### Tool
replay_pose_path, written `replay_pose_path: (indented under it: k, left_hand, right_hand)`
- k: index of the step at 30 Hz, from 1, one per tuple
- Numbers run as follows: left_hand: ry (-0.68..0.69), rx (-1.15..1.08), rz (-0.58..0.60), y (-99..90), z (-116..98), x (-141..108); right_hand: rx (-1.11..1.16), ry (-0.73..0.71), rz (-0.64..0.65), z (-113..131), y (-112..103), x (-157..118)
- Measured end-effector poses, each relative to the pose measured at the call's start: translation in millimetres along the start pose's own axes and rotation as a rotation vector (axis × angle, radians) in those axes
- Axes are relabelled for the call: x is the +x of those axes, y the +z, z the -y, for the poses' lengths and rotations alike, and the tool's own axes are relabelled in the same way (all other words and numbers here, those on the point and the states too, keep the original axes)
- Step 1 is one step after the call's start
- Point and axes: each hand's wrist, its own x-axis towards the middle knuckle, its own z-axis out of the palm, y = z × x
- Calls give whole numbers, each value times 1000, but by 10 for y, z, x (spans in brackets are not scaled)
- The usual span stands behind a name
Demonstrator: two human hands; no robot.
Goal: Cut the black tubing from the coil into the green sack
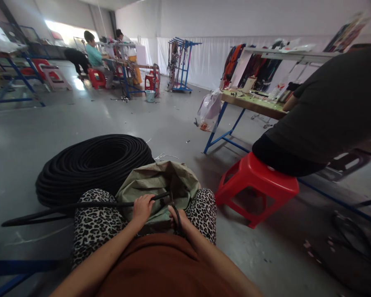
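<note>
My left hand [143,210] is closed around a thick black cord [117,204], which runs across my left knee from a loop on the left. The cord's free end points right, above the mouth of an olive-green sack [139,177] between my knees. My right hand [181,216] grips a pair of scissors [172,199] by the dark handles. Their blades point up and stand close to the cord's end; whether they touch it I cannot tell. A large coil of the black cord [58,171] lies on the floor beyond my left knee.
Close on my right, a person in dark clothes [334,111] sits on a red stool [266,181] at a workbench [253,103]. A plastic bag [210,107] hangs from its corner. Blue metal bars [21,268] are at lower left. Other people work at tables farther back.
</note>
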Motion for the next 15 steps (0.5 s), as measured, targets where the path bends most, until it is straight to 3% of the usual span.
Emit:
replay_pose_path:
  k: [15]
  left_hand:
    - [32, -44, -17, 7, 25, -19]
  right_hand:
    - [-6, -47, 84, 17, -19, -63]
